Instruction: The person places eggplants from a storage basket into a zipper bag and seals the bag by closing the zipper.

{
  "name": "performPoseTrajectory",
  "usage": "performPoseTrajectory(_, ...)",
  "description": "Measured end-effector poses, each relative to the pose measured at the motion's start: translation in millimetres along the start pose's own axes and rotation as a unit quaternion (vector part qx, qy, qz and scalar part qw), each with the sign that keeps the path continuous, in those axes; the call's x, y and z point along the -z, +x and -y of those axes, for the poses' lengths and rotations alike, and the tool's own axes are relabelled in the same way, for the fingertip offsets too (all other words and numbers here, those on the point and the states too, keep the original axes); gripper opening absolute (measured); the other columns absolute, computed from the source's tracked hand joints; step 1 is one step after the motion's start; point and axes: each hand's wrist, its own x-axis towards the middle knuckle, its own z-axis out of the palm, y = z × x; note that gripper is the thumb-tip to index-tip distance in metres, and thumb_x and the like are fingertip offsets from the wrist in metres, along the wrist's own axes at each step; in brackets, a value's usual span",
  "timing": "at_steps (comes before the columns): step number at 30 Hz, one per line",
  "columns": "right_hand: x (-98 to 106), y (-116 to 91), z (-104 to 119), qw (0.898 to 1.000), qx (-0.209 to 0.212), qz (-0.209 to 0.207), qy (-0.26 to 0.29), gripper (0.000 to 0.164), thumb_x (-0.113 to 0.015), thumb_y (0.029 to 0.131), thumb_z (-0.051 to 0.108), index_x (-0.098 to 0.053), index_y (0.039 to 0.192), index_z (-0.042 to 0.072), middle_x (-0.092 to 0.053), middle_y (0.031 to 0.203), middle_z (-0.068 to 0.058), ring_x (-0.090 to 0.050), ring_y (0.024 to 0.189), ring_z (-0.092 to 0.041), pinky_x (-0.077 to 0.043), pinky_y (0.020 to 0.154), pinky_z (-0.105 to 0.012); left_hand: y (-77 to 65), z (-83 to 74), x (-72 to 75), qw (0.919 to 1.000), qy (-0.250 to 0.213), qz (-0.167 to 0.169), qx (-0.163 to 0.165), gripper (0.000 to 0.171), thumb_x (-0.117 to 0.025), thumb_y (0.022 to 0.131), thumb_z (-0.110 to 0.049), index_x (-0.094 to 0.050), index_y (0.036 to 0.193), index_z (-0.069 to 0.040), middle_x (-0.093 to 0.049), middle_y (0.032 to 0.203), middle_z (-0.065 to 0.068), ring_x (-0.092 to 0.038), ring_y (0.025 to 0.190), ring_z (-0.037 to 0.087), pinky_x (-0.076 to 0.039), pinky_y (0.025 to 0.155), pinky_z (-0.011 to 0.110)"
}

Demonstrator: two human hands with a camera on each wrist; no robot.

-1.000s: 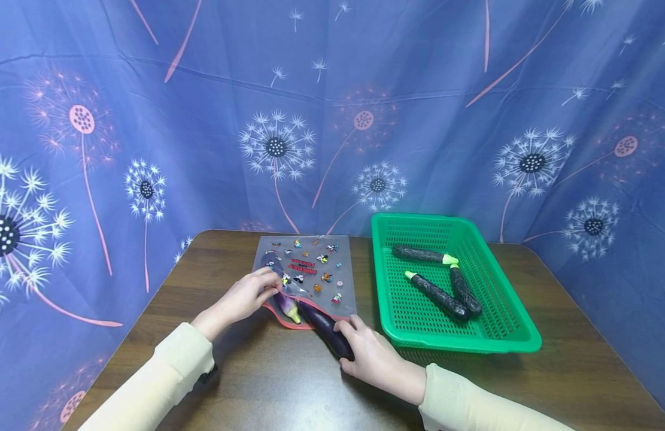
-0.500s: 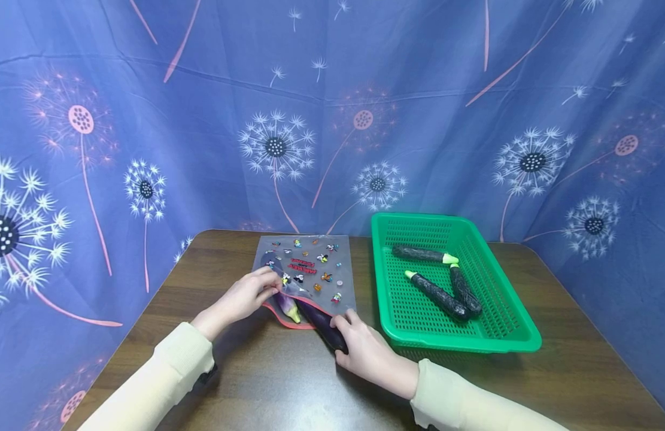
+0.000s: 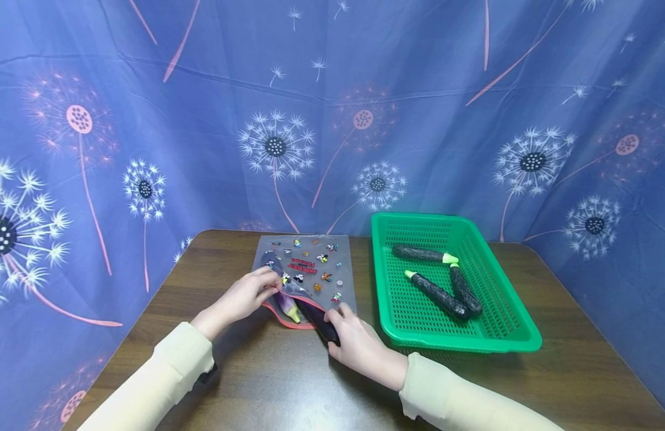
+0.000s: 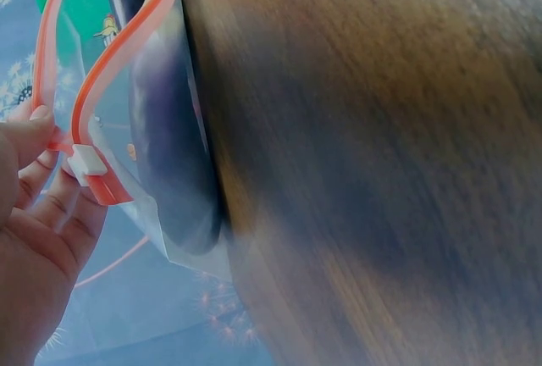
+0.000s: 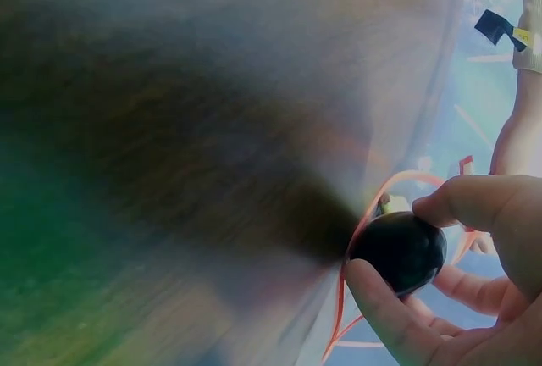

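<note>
My left hand [image 3: 248, 296] pinches the red-orange edge of a clear zip bag [image 4: 127, 52] beside its white slider [image 4: 87, 163], and the mouth gapes. Inside the bag lies one eggplant [image 3: 289, 308], its pale green stem end toward the mouth. My right hand [image 3: 359, 341] grips a second dark eggplant [image 5: 398, 252] by its rounded end, fingers and thumb around it. That eggplant's far part is inside the bag's mouth, next to the first one. Small cartoon figures and red lettering are printed on the bag.
On the right of the wooden table [image 3: 246, 383] stands a green plastic basket [image 3: 383, 299]. It holds three dark, plastic-wrapped zucchini-like vegetables [image 3: 440, 296] with light green ends. A blue dandelion-print curtain [image 3: 321, 90] hangs behind the table.
My right hand has moved left and slightly up, pushing the held eggplant farther into the bag. The left hand has stayed at the bag's edge.
</note>
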Motion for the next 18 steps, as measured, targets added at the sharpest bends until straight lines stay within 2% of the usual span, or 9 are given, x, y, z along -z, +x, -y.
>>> performPoseTrajectory(10, -2, 11, 2, 1.000, -0.008, 0.010, 0.009, 0.037, -0.078, 0.073, 0.021, -0.057, 0.103, 0.012, -0.052, 0.096, -0.006, -0.061, 0.066, -0.021, -0.051, 0.056, -0.034, 0.9, -0.7, -0.1, 1.0000, -0.002, 0.000, -0.005, 0.011, -0.068, 0.084, -0.004, -0.062, 0.086, -0.014, -0.058, 0.088, -0.005, -0.054, 0.083, 0.007, -0.048, 0.074, 0.030)
performPoseTrajectory(18, -6, 14, 2, 1.000, -0.005, 0.010, 0.001, 0.037, -0.077, 0.073, 0.021, -0.057, 0.103, 0.013, -0.052, 0.098, -0.006, -0.061, 0.066, -0.022, -0.049, 0.052, -0.033, -0.3, -1.4, 1.1, 1.0000, -0.001, 0.003, -0.002, 0.010, -0.067, 0.084, -0.004, -0.062, 0.086, -0.012, -0.059, 0.087, -0.003, -0.054, 0.082, 0.008, -0.047, 0.074, 0.031)
